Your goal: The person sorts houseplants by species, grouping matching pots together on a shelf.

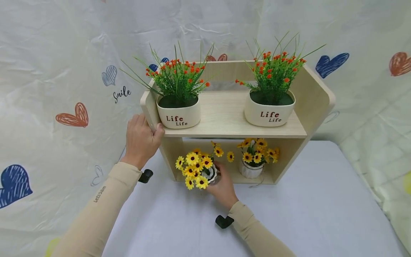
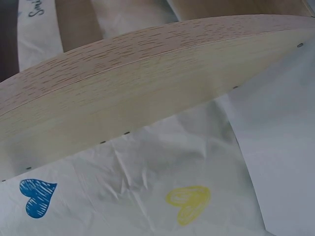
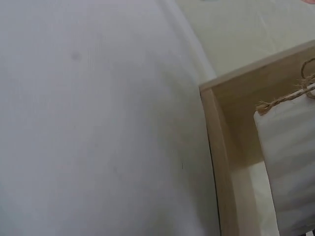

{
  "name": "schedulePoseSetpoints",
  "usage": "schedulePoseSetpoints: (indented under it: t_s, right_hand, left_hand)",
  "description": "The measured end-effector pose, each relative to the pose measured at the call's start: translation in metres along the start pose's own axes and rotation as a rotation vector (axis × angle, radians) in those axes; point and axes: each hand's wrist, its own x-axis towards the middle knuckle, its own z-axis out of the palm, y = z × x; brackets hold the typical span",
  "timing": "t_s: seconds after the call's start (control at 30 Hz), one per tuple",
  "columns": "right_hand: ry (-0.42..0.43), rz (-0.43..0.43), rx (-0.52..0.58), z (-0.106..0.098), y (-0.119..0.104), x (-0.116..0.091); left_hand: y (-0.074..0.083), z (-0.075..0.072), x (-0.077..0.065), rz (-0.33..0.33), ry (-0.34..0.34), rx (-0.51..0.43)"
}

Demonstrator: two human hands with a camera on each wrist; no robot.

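Observation:
My left hand point(image 1: 141, 137) grips the left side panel of a light wooden shelf point(image 1: 221, 132), its thumb over the front edge. The left wrist view shows that panel point(image 2: 147, 83) close up, without the hand. With my right hand point(image 1: 224, 187) I hold a small white pot point(image 1: 210, 174) of yellow artificial sunflowers point(image 1: 194, 166) at the left of the lower compartment. The pot leans toward me and to the left, partly hidden by blooms and fingers. A white ribbed pot with twine point(image 3: 290, 162) shows at the right wrist view's edge.
Another pot point(image 1: 251, 169) of sunflowers stands at the lower right. On the upper board are two cream planters, left point(image 1: 179, 116) and right point(image 1: 269, 112), with red-flowered greenery. A white-covered table point(image 1: 179, 221) bears the shelf; a heart-printed curtain point(image 1: 64, 53) hangs behind.

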Motion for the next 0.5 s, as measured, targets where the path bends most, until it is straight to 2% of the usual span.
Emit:
schedulePoseSetpoints:
  t_s: [0.3,0.5]
  right_hand:
    - [0.07,0.036,0.003,-0.006,0.02,0.016]
    - [0.059,0.107,0.019,-0.009,0.03,0.025]
  left_hand:
    - [-0.002,0.002,0.0,0.009,0.004,-0.005]
    - [-0.003,0.002,0.0,0.01,0.007,-0.001]
